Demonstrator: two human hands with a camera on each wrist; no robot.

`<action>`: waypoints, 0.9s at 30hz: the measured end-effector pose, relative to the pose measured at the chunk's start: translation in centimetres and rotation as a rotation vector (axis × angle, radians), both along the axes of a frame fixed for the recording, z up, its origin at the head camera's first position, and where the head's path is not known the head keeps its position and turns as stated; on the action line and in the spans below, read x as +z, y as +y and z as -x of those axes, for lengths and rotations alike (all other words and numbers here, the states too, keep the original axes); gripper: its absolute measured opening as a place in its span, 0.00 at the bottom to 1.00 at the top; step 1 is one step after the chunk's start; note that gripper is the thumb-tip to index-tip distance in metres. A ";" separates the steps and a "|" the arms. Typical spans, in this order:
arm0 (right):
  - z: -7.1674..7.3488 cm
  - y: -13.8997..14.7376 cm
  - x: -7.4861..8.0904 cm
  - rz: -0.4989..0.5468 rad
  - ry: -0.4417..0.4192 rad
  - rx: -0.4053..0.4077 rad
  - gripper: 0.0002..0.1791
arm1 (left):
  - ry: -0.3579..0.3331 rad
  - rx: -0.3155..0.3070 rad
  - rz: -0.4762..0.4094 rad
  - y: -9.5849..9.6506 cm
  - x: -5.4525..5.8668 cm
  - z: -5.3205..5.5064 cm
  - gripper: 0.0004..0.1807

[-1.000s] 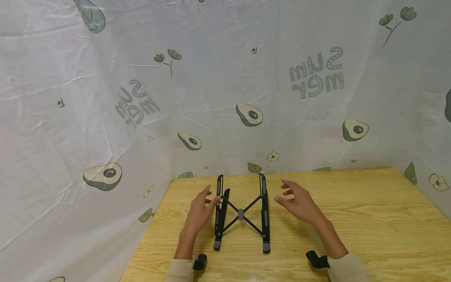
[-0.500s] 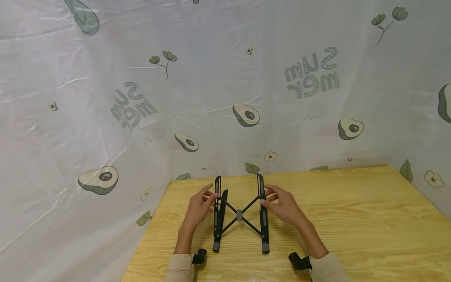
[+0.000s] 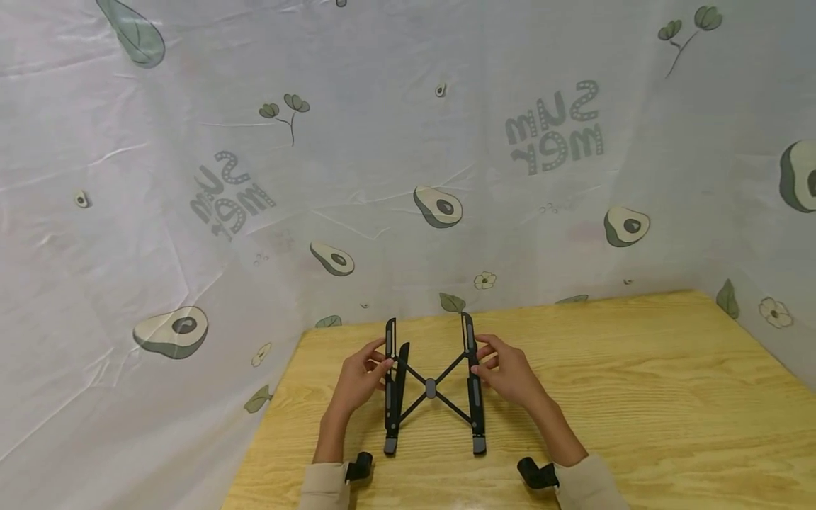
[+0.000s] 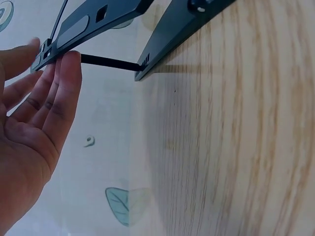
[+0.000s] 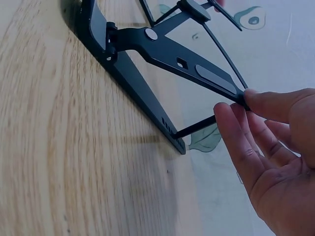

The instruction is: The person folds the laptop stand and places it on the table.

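Observation:
A black folding laptop stand (image 3: 431,388) stands unfolded on the wooden table, its two side arms joined by an X-shaped brace with a grey hub. My left hand (image 3: 358,379) pinches the upper part of the left arm between thumb and fingers. On the other side, my right hand (image 3: 510,372) pinches the right arm at about the same height. The right wrist view shows thumb and fingertips on the stand's upper bar (image 5: 197,73), with a support strut below. In the left wrist view, fingers lie under the left bar (image 4: 93,27).
The wood-grain table (image 3: 612,397) stretches off to the right. A pale curtain (image 3: 382,142) printed with avocados hangs behind the table and along its left side. Black mounts (image 3: 360,466) are strapped at both wrists.
My right hand has moved left from beside the stand and now grips its right arm. The left hand has closed in on the left arm. The stand keeps its shape.

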State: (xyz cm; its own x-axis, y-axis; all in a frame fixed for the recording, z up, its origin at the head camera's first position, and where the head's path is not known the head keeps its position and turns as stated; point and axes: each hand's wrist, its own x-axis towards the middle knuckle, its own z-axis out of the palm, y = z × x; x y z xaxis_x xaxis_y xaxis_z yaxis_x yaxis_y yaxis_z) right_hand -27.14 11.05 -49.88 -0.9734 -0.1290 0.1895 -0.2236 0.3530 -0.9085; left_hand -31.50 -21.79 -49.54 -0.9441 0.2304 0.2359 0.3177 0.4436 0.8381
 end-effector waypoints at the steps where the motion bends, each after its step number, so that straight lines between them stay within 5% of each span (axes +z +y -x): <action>1: -0.1 -0.1 0.0 0.011 -0.008 0.002 0.33 | -0.005 -0.001 -0.003 -0.1 0.0 0.0 0.30; 10: -0.4 -0.1 0.3 0.033 -0.019 0.027 0.33 | -0.048 0.011 -0.022 -0.1 0.0 -0.1 0.30; 27: -0.7 -0.7 0.5 0.011 -0.030 -0.025 0.33 | -0.017 0.051 -0.027 0.3 -0.4 -0.1 0.29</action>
State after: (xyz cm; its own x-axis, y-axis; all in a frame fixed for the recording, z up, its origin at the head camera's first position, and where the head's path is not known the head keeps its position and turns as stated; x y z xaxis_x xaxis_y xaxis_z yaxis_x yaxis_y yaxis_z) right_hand -26.44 10.30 -49.39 -0.9815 -0.1024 0.1616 -0.1875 0.3478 -0.9186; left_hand -31.45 -21.46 -49.96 -0.9583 0.1760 0.2252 0.2810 0.4357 0.8551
